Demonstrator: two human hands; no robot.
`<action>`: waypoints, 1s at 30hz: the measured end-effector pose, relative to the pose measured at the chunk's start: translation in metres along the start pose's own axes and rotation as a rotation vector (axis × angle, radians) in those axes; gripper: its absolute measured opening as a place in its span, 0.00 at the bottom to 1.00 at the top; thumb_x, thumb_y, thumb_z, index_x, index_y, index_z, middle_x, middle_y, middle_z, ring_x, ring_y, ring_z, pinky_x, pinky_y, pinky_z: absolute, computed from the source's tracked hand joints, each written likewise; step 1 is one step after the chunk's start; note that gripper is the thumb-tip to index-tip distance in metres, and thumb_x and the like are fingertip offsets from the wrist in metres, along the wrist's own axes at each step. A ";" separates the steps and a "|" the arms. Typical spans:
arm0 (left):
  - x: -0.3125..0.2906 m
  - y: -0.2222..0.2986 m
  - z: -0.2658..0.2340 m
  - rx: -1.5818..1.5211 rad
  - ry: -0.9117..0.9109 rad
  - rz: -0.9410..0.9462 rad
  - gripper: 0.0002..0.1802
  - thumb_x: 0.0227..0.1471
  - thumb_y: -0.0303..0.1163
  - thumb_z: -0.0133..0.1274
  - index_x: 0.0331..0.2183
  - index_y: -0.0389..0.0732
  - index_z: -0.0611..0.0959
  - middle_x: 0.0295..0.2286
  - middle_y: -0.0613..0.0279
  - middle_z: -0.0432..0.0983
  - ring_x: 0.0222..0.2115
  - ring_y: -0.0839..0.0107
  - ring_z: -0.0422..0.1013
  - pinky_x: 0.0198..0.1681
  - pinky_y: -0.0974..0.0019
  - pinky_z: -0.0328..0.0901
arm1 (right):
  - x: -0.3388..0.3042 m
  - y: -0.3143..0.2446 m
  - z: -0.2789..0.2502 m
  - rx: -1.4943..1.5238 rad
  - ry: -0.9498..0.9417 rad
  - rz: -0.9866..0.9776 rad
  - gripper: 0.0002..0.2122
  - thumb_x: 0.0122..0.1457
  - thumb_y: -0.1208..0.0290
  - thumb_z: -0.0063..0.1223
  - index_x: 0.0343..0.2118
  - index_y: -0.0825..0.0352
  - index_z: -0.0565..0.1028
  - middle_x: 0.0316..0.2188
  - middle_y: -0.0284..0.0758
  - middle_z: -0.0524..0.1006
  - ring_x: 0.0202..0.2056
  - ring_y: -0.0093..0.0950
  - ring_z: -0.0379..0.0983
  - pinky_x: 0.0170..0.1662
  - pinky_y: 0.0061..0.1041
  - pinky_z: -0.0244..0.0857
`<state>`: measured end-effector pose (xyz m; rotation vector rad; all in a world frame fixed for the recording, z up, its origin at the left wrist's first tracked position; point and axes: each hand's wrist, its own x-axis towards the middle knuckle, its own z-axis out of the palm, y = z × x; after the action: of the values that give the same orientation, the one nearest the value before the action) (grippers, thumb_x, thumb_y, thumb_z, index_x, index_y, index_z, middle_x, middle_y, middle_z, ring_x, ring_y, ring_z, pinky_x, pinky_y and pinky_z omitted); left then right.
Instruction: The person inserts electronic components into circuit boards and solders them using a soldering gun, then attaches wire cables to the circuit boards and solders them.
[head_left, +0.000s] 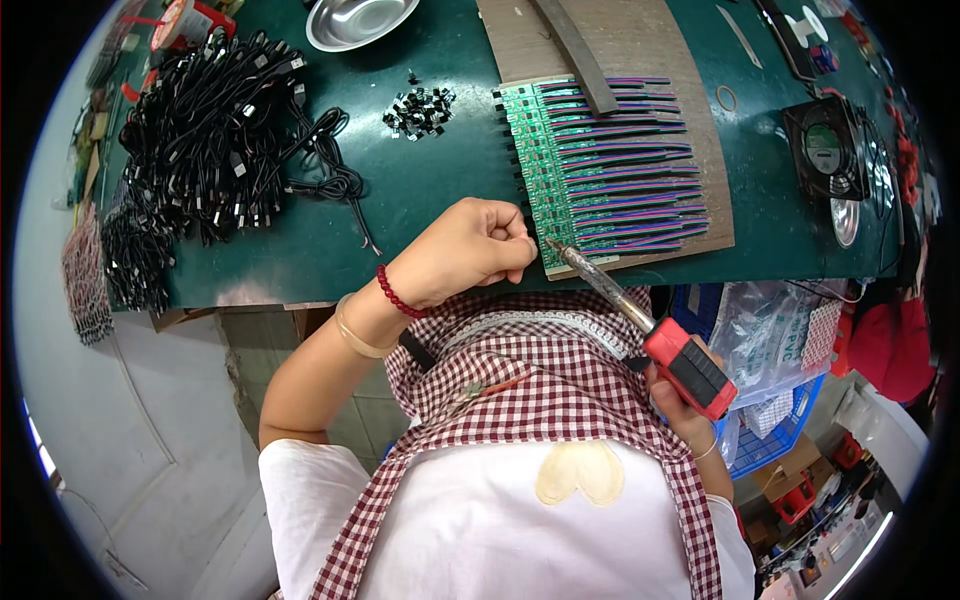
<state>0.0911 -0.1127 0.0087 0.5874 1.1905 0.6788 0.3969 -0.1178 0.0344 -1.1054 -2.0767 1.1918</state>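
A green circuit-board panel [540, 170] lies on a brown board [715, 190]. Rows of black, blue and pink wires [635, 168] run from its right side, and small black parts line its left edge. My right hand [680, 408] is closed round the red and black handle of a soldering iron [622, 303]. The iron's tip reaches the panel's near end, though I cannot tell if it touches. Beside the panel's near left edge, my left hand [478, 245] is closed in a pinch, and whatever sits between the fingertips is hidden.
Left on the green table [420, 185] lies a big heap of black USB cables [215, 130]. Small black connectors [420, 112] are piled near a metal bowl [360, 20]. A metal bar [578, 55] weighs on the wires. A fan [825, 148] stands right, above a blue basket [775, 440].
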 end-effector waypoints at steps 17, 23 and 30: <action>0.000 -0.001 0.001 0.028 0.012 0.003 0.06 0.49 0.25 0.52 0.23 0.37 0.73 0.16 0.66 0.72 0.13 0.87 0.58 0.14 0.81 0.51 | -0.046 0.031 -0.003 0.207 -0.029 0.227 0.12 0.48 0.63 0.59 0.28 0.68 0.75 0.19 0.33 0.71 0.21 0.27 0.69 0.23 0.24 0.59; -0.006 0.003 0.002 0.093 0.016 -0.010 0.06 0.49 0.26 0.53 0.26 0.35 0.73 0.18 0.66 0.72 0.13 0.86 0.59 0.15 0.81 0.53 | -0.037 0.025 -0.004 0.282 0.086 0.221 0.12 0.50 0.63 0.57 0.28 0.68 0.75 0.22 0.35 0.72 0.22 0.28 0.68 0.25 0.23 0.58; 0.005 0.023 -0.041 1.117 0.740 0.550 0.10 0.44 0.28 0.57 0.31 0.35 0.76 0.23 0.58 0.73 0.21 0.65 0.70 0.25 0.65 0.64 | -0.031 0.022 0.001 0.433 0.048 0.178 0.23 0.57 0.57 0.48 0.49 0.69 0.63 0.16 0.29 0.62 0.18 0.20 0.55 0.26 0.23 0.53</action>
<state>0.0492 -0.0908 0.0114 1.7424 2.1369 0.6589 0.4217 -0.1377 0.0136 -1.1066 -1.6011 1.5896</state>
